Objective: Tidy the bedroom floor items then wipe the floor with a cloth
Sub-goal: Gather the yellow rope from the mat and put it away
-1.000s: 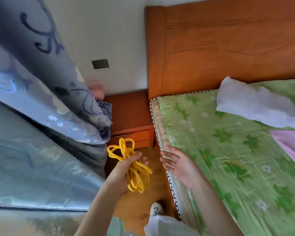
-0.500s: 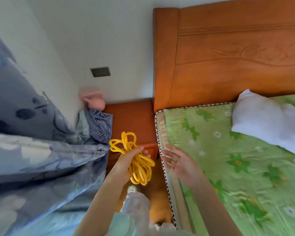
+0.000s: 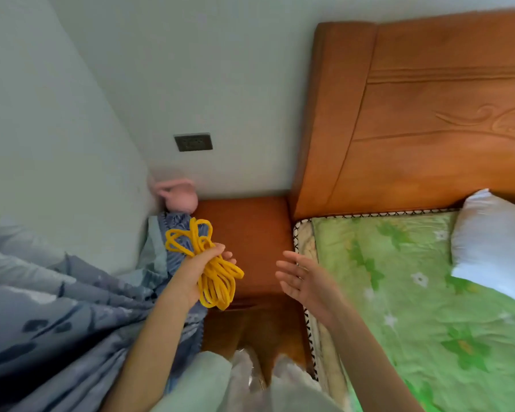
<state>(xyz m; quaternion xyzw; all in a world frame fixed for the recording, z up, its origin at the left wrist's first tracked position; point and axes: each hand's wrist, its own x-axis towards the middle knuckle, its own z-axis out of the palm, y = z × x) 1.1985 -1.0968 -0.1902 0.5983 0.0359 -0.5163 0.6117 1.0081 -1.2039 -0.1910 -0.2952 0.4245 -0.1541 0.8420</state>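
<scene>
left hand still gripping yellow rope, nightstand nearer

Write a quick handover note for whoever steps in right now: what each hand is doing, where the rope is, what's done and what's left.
Left hand: grips the coiled yellow rope, held above the nightstand.
Right hand: open, holding nothing, raised between nightstand and bed.
Done: rope is picked up and bundled.
Left: put the rope away, probably on the nightstand; tidy any other floor items; wipe the floor. No cloth is in view, and little of the floor shows.
</scene>
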